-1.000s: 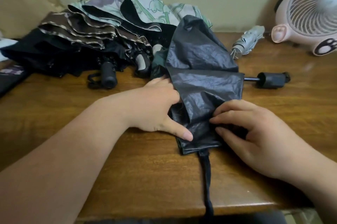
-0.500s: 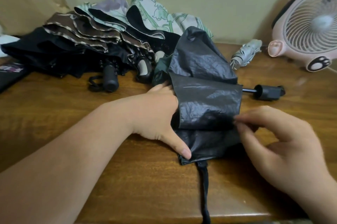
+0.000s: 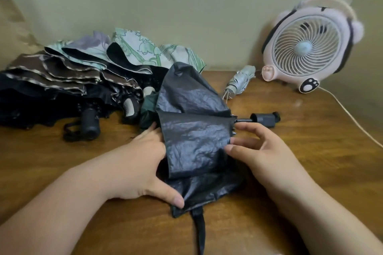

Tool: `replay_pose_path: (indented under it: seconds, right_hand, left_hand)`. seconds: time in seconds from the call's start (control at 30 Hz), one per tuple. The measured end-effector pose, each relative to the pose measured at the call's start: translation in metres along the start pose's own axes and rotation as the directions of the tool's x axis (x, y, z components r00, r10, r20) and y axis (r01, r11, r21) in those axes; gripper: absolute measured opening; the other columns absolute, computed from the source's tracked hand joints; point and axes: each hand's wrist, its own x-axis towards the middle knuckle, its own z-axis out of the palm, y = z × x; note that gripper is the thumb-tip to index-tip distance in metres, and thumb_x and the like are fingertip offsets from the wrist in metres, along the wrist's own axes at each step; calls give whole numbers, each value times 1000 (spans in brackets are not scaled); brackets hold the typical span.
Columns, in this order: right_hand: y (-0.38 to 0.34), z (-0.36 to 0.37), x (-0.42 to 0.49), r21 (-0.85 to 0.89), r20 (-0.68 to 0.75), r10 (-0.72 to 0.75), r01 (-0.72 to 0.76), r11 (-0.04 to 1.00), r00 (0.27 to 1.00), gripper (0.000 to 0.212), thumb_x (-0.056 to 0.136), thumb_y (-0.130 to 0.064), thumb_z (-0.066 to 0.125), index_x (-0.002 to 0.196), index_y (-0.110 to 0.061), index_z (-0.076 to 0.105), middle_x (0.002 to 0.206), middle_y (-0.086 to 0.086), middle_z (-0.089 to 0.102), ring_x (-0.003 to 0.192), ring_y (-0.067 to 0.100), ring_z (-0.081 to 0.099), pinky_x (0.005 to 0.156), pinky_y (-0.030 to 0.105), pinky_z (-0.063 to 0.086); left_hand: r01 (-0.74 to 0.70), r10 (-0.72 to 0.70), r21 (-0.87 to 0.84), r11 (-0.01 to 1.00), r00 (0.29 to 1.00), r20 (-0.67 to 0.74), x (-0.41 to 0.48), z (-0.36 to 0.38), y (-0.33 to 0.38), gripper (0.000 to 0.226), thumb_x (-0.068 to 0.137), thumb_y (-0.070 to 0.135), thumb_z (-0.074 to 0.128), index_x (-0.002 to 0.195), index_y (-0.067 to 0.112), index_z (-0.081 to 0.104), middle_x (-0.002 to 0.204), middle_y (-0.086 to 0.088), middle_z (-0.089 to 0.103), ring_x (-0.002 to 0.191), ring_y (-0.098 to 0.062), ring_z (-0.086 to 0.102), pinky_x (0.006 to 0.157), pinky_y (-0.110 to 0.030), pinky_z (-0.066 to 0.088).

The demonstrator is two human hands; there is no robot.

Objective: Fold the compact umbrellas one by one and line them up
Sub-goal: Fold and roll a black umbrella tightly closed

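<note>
Head view: the black umbrella [image 3: 194, 136] lies in the middle of the wooden worktop [image 3: 323, 151]. Its canopy is collapsed but loose and crumpled, its handle [image 3: 266, 118] points right, and its closing strap [image 3: 199, 229] trails toward the near edge.

The left hand [image 3: 143, 163] rests on the canopy's left side. Its fingers [image 3: 152, 130] lie fairly straight against the cloth, with the tips tucked behind a fold. The thumb [image 3: 174, 198] presses the lower layer down onto the worktop.

The right hand [image 3: 263, 151] reaches in from the right with its fingers loosely spread. The tips meet the edge of the top panel just below the rib ends. I cannot tell whether the thumb and forefinger actually pinch that edge.

The cloth looks thin, slick and limp. It will probably slide and spring out of a crease unless it is pinned down. The ribs underneath are stiff and likely bend if forced sideways, so the place to hold is the hem of each panel near a rib tip, smoothing the panel flat around the shaft. The whole umbrella should be light, and once it is wrapped the strap is the thing to grab.

Behind, at the left, is a heap of unfolded umbrellas [image 3: 83, 72]. A small silver umbrella [image 3: 241, 81], already rolled, lies near a pink fan [image 3: 306, 51].
</note>
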Motion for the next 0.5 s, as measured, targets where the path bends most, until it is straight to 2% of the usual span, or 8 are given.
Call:
replay_pose_path:
  seconds: [0.07,0.13,0.2,0.27,0.3,0.37,0.43,0.5]
  right_hand:
    - [0,0,2,46,2,-8,8,999,1000,48,81,-6,82,120,-27,64,90,2,77,90,23,76,91,39,58]
    - [-1,0,3,130,25,-17,13,991,1000,50,81,0,80,122,-23,63,83,7,72,84,26,74,89,41,58]
    - [2,-1,3,171,70,-39,27,985,997,54,78,2,82,123,-22,63,77,6,67,79,24,70,87,43,56]
    - [7,-1,4,183,104,-62,43,982,993,58,70,-5,87,121,-25,65,75,4,63,78,26,65,89,48,53]
    - [9,-1,4,192,113,-69,47,980,991,58,67,-10,87,119,-26,66,74,4,61,78,27,62,89,49,52]
    - [12,-3,3,200,126,-82,55,978,989,55,66,-13,86,115,-28,67,74,5,58,78,28,59,88,48,50]
    - [13,-5,2,188,148,-92,63,980,985,50,71,-8,88,111,-28,69,76,8,58,78,29,58,86,48,50]
    - [13,-6,1,148,152,-102,80,986,983,45,77,1,85,111,-24,69,76,10,58,76,27,59,81,44,53]
  left_hand:
    - [15,-17,-29,999,999,-49,-2,-4,3,106,59,86,73,151,59,27,155,40,3,145,12,-4,125,-18,4]
    - [-46,39,-53,998,992,-123,-1,-1,-1,91,60,80,77,140,66,36,144,49,14,138,21,11,114,-4,16]
    - [-27,5,-104,994,978,-209,0,1,-7,76,63,79,76,133,63,51,137,45,30,131,20,28,105,-2,27]
    - [-16,-2,-52,999,944,-330,5,2,-15,53,72,76,73,116,46,70,123,30,52,119,6,48,101,-17,44]
    - [-15,26,30,999,909,-416,6,3,-17,40,75,69,71,97,35,73,108,21,58,105,-2,53,92,-29,51]
    - [-13,103,153,988,796,-596,4,1,-13,29,71,50,71,73,28,51,82,13,49,81,-13,46,72,-38,44]
    - [0,78,107,994,676,-733,7,0,-9,39,71,38,81,85,28,46,91,12,47,86,-16,44,77,-37,40]
    - [-105,59,-16,994,669,-741,13,0,-8,39,87,48,71,115,29,52,123,7,54,112,-21,52,98,-46,44]
